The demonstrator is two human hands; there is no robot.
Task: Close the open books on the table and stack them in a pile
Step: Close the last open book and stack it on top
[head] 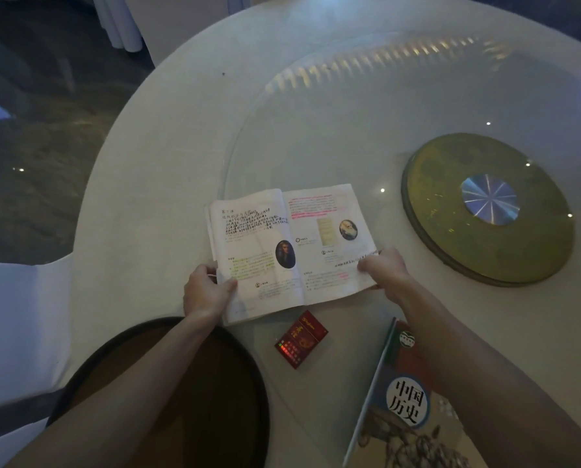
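Closest to you, a closed book (407,407) lies flat on the counter (167,184) under your right forearm. Beyond it the open book (291,251) lies spread; your left hand (206,292) pinches its left edge, your right hand (383,268) grips its right edge. Between the books sits a red box (301,339).

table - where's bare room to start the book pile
Bare: the glass beyond the open textbook, left of the brass turntable hub, and the cloth rim left of the book. Crowded: the near edge, with the red cigarette pack, the closed history book and the dark round tray.
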